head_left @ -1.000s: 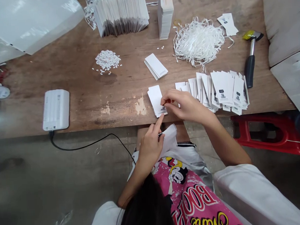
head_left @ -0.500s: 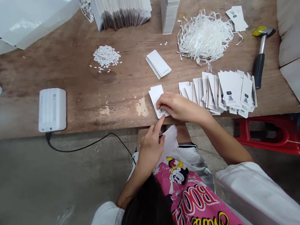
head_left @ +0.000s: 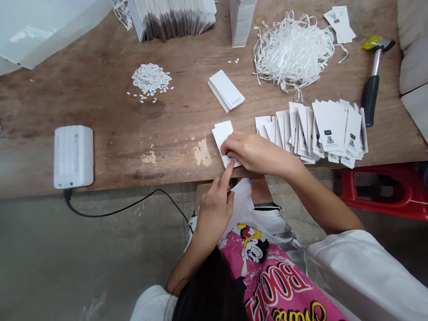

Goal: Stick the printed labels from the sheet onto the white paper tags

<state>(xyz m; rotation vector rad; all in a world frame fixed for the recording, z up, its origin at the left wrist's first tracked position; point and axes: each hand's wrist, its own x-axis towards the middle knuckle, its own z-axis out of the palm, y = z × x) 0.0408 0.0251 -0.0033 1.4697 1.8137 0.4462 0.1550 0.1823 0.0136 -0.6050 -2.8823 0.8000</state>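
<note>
Two overlapping white printed cards (head_left: 222, 130) lie at the table's front edge, with a dark printed mark partly covered by fingers. My right hand (head_left: 251, 152) rests over the lower part of the cards, its fingertips pinched together. Whatever is between them is too small or hidden to make out. My left hand (head_left: 216, 205) comes from below, index finger stretched out to the cards' lower edge beside the right fingertips. Its other fingers are bent, and a small dark thing shows by its thumb. Just beyond lies a small stack of white cards (head_left: 227, 90).
Right of my hands lies a fanned row of printed cards (head_left: 329, 127), with a hammer (head_left: 372, 85) beyond. Behind are a heap of white strings (head_left: 294, 53), a pile of small white pieces (head_left: 151, 80) and packed cards (head_left: 175, 13). A cabled white device (head_left: 73, 156) sits left.
The left index finger has moved slightly up onto the cards, closer to the right fingertips. The right hand has shifted slightly left over the print. The cards lie in the same place.
</note>
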